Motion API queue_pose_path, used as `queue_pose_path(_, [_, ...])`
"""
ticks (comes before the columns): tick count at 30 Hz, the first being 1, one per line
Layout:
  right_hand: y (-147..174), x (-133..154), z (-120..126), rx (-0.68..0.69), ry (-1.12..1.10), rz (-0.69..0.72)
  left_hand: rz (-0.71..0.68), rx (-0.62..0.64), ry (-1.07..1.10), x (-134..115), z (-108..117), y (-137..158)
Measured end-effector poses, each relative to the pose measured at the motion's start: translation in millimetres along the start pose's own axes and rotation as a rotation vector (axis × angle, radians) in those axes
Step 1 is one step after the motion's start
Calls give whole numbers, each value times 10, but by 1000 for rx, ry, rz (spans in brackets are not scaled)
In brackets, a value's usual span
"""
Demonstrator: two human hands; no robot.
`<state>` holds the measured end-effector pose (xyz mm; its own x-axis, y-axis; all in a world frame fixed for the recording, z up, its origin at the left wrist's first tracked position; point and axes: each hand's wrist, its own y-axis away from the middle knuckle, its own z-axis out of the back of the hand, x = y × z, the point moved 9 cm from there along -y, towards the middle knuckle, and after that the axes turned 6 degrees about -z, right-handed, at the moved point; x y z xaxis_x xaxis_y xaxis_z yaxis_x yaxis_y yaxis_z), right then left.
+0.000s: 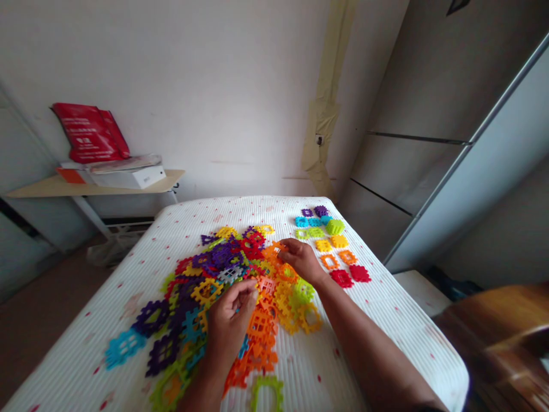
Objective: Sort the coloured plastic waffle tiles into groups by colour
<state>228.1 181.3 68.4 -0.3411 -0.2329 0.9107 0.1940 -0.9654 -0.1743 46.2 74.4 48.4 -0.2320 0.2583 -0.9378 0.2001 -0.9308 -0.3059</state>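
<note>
A heap of plastic interlocking tiles in many colours lies on the table in front of me. My right hand reaches over its right side, thumb and fingers closed on the edge of an orange interlocking tile. Lower and nearer, my left hand is pinched at the left edge of a pale orange window tile; part of the grip is hidden by the fingers. More orange tiles overlap below it. Yellow tiles lie between my two hands and forearms.
Along the table's right side, tiles lie grouped by colour: purple, blue, green, yellow, orange and red. A side desk bears a red bag. A wardrobe stands right.
</note>
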Motion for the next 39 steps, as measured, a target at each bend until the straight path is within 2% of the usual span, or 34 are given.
queue_pose_path(2, [76,76,-96,116,-169,9,4,-36,17,-5,29,-5])
queue_pose_path(4, [186,198,-186,222,-213,35,12,-71,48,-10,55,-9])
queue_pose_path(8, [444,453,-373,415,-97,116,23,-63,73,-15,42,-16])
queue_pose_path(10, [528,531,-431,454,-34,160,9,-47,55,-34,30,-18])
queue_pose_path(12, [551,546,-448,436,22,179,2,-51,35,-54,39,-17])
queue_pose_path(15, [524,540,-397,335,93,204,40,-80,34,-45,73,-10])
queue_pose_path(18, [576,695,-337,241,175,380,95,-97,88,-3,88,-1])
queue_pose_path(21, [701,843,-388,256,303,535,119,-117,167,25,96,4])
queue_pose_path(28, [771,823,-513,325,444,543,125,-107,253,13,63,18])
queue_pose_path(35, [774,773,-539,320,522,554,92,-107,272,-29,53,10])
queue_pose_path(39, [800,784,-574,305,641,545,104,-80,280,-5,23,19])
